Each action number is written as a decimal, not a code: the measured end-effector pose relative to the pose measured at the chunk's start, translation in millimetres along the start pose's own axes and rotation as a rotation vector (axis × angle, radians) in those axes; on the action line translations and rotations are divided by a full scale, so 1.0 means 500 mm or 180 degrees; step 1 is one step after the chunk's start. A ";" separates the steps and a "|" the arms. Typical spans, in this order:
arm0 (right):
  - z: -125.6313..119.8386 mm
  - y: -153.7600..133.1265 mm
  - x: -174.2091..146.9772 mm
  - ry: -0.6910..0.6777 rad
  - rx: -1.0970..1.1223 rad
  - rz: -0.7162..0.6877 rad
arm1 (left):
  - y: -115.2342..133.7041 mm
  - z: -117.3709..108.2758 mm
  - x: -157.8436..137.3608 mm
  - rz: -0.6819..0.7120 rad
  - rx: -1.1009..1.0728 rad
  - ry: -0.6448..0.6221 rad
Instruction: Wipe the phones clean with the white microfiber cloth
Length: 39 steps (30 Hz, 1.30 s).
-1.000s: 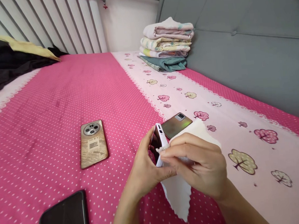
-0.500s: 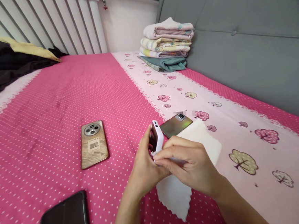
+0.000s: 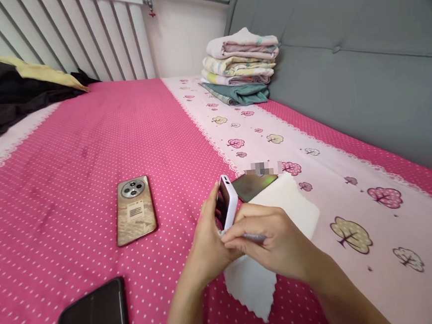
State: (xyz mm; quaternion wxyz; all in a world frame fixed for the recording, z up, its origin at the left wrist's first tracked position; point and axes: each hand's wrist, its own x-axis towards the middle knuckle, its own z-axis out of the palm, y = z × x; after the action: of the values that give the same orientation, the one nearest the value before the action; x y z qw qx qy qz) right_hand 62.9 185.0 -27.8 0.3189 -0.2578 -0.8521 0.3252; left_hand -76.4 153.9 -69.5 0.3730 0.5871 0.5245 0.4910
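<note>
My left hand (image 3: 205, 242) grips a thick, pale lavender power bank (image 3: 232, 205) with a dark glossy face and small ports at its top end. It is held upright and tilted. My right hand (image 3: 268, 235) is closed, with thumb and fingertips pinching a bit of white cloth (image 3: 252, 291) against the power bank's lower edge. The cloth's scalloped end hangs below my hands. A cream cloth (image 3: 301, 200) lies behind my right hand, partly over a greenish-brown phone (image 3: 253, 184); whether the two cloth parts join is hidden.
A gold phone (image 3: 136, 213) lies camera side up at left, with a black phone (image 3: 94, 321) nearer. They rest on a pink dotted bedspread (image 3: 135, 133). Folded fabrics (image 3: 242, 65) are stacked by the grey headboard (image 3: 344, 82). Dark clothes (image 3: 5, 98) lie far left before a radiator (image 3: 78, 33).
My right fingertips have slid slightly down along the power bank's edge, showing more of its lavender side. My left hand keeps nearly the same hold.
</note>
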 end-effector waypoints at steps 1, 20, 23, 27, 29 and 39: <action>-0.001 0.001 0.000 -0.0025 -0.0001 0.0008 | 0.001 0.001 0.001 0.0026 -0.0004 0.0011; -0.012 -0.001 0.007 0.1412 -0.0007 0.0742 | -0.014 -0.011 0.005 -0.0881 -0.1982 0.1639; -0.011 0.008 0.008 0.1228 -0.0185 0.0865 | 0.008 -0.018 -0.001 -0.0789 -0.3036 0.1508; -0.004 0.028 0.010 0.0843 -0.0630 0.1056 | 0.031 -0.032 -0.007 -0.0750 -0.4022 0.0587; -0.001 0.037 0.011 0.0891 -0.0793 0.1148 | 0.030 -0.034 -0.007 -0.0787 -0.4477 0.0010; -0.022 0.052 0.010 0.2617 -0.0888 0.0735 | 0.009 -0.010 0.008 -0.1798 -0.4992 -0.1159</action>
State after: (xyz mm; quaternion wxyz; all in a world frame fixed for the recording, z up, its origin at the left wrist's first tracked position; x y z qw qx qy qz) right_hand 73.6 209.3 -38.2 0.5548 -0.4995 -0.6560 0.1112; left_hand -80.1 156.7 -63.2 0.8586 0.0760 0.0913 0.4987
